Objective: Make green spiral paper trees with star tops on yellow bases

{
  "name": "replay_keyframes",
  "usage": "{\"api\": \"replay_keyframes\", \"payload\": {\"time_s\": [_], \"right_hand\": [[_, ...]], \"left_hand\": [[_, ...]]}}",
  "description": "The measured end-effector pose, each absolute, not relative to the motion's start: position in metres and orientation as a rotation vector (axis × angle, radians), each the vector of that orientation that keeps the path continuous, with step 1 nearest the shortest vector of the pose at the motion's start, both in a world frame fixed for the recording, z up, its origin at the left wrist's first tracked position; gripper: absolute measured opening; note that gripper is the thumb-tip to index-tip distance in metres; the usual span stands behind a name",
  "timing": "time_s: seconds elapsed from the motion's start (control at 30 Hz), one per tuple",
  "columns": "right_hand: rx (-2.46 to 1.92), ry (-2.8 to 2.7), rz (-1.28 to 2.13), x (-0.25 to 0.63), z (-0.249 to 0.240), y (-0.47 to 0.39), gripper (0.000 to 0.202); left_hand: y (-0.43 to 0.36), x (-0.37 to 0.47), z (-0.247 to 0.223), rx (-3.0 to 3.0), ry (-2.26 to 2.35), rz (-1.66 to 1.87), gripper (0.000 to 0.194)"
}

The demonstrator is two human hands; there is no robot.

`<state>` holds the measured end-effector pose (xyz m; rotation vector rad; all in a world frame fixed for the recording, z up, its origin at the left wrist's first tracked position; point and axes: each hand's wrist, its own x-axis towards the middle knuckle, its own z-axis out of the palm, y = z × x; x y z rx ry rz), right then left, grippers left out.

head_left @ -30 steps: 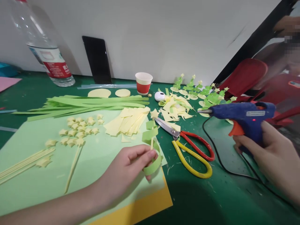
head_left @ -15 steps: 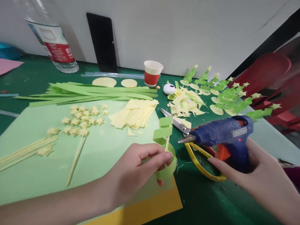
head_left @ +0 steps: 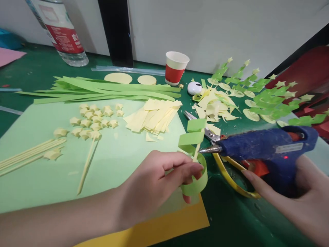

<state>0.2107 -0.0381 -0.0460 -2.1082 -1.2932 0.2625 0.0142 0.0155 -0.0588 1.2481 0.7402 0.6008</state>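
My left hand [head_left: 169, 175] pinches a thin pale yellow paper stick [head_left: 197, 151] with a green paper strip [head_left: 191, 138] coiled around it in a spiral. Wrapped around the handle of a blue hot glue gun [head_left: 259, 142] is my right hand [head_left: 295, 192], its thumb near the orange trigger. The gun's metal nozzle points left and sits at the stick, just above my left fingertips; whether it touches cannot be made out. Under the gun lie scissors [head_left: 232, 176] with yellow handles. Folded paper stars [head_left: 96, 119] and one stick topped with a star [head_left: 87, 168] lie on the light green sheet [head_left: 123, 151].
Green paper strips [head_left: 108, 91], pale yellow paper pieces [head_left: 154, 116] and paper scraps [head_left: 214, 103] lie behind my hands. A paper cup [head_left: 176, 68], a bottle [head_left: 65, 37] and a phone [head_left: 117, 31] stand near the wall. Several finished star-topped spirals [head_left: 267, 99] stand at the right.
The glue gun's nozzle has come up to the coiled strip and stick. My view has tilted down and shifted slightly left, while both hands keep their holds.
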Motion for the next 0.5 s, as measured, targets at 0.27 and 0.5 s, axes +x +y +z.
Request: {"api": "replay_keyframes", "payload": {"time_s": [0.27, 0.5], "right_hand": [[-2.060, -1.293, 0.198, 0.2149, -0.0505, -0.0394, 0.027], [-2.071, -1.330, 0.070, 0.2140, -0.0514, -0.0405, 0.025]], "left_hand": [[0.0154, 0.0147, -0.0543, 1.220, 0.751, 0.588, 0.031], [0.0153, 0.0148, -0.0563, 1.250, 0.746, 0.582, 0.031]]}}
